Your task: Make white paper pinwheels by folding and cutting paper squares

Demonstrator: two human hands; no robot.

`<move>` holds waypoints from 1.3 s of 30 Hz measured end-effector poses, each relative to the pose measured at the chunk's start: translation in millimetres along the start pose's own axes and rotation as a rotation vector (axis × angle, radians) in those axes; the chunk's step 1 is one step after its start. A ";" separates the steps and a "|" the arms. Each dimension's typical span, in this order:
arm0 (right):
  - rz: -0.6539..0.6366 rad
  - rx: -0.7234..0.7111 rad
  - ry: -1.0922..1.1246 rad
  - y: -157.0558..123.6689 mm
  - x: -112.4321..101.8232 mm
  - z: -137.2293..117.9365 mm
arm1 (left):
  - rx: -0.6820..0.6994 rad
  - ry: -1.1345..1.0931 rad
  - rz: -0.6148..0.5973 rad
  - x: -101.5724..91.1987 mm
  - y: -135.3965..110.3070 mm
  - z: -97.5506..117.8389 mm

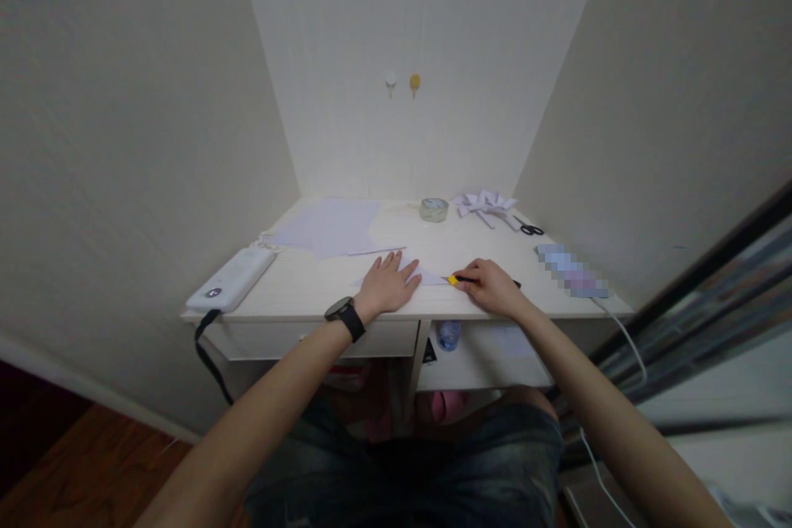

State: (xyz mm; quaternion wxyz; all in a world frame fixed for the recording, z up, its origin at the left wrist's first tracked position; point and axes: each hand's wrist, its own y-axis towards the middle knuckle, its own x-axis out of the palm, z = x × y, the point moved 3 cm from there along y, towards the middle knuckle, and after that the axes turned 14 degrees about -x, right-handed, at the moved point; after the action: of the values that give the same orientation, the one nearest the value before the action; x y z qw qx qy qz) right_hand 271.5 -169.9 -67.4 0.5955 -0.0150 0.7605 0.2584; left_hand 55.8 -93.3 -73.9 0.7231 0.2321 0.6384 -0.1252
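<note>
My left hand [388, 284] lies flat with fingers spread on a small sheet of pale paper [426, 273] near the front of the white desk [297, 289]. A black watch sits on that wrist. My right hand [492, 285] is closed around a yellow and black utility knife [456, 280], its tip touching the paper's right edge.
Larger paper sheets [331, 227] lie at the back left, a roll of tape [434, 209] at the back middle, folded paper shapes [486, 203] and black scissors [530, 228] at the back right. A white power bank [232, 279] rests on the left edge. Walls close in on both sides.
</note>
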 end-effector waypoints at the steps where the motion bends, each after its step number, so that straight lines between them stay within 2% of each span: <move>1: 0.010 -0.002 -0.003 -0.6 1.1 -0.1 | -0.002 0.002 -0.007 -0.1 -0.1 0.3; 10: 0.101 -0.080 -0.005 -1.9 7.3 -2.0 | -0.026 0.005 -0.053 -0.4 0.9 -0.3; 25: 0.097 -0.176 0.041 2.2 15.5 9.5 | -0.009 0.013 -0.082 0.9 1.9 -3.5; 34: 0.035 -0.226 0.125 8.7 14.7 17.9 | 0.014 0.035 -0.080 1.5 1.3 -2.8; 39: -0.051 -0.272 0.252 11.6 7.5 24.1 | 0.022 0.043 -0.101 -2.2 -0.2 -2.6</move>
State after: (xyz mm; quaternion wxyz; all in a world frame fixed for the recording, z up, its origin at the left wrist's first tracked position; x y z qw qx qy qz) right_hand 287.1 -147.8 -73.7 0.4943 -0.1469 0.7865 0.3399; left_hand 53.2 -92.4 -72.0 0.6995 0.2101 0.6632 -0.1635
